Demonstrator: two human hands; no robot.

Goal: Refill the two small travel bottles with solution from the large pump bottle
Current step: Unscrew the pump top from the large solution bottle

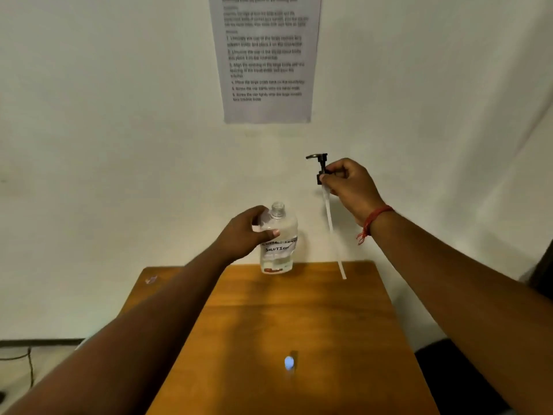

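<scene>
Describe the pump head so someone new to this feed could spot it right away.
Start at the printed sheet on the wall and drop to the wooden table below it. Above the table's far right corner, the right hand pinches the pump head. It is the only dark part, with a long white tube hanging from it, apart from the open clear bottle.

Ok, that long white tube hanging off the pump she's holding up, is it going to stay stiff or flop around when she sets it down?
Probably springy rather than rigid: the dip tube hangs long and thin below the pump head, which the right hand pinches. It looks light, so it may swing. Laid on the table, the pump could well roll or tip sideways.
</scene>
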